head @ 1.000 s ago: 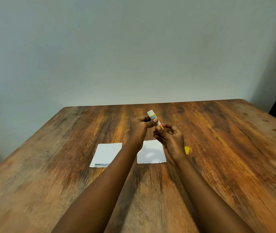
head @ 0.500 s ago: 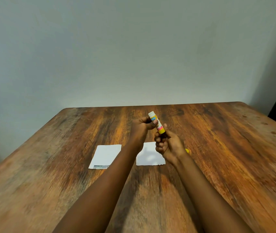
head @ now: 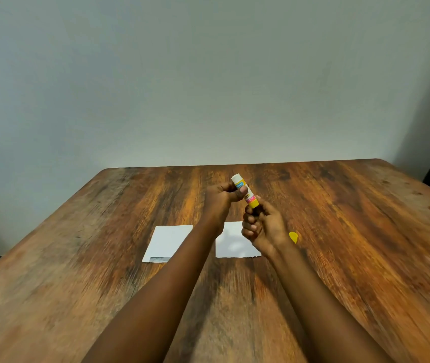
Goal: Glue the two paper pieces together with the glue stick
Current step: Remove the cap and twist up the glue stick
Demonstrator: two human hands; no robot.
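Above the table (head: 365, 244), left hand (head: 220, 199) and right hand (head: 263, 229) are both gripping the glue stick (head: 245, 191), its yellow cap (head: 293, 237) lying off; left paper piece (head: 168, 242) and right paper piece (head: 231, 244) are lying apart, apparently unglued.

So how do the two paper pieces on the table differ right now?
The left paper has a grey printed strip along its near edge; the right paper has a plain, ragged near edge. Only the left forearm overlaps the left paper in view; the left forearm and the right hand both overlap the right paper. Both are white, flat on the table, apart.
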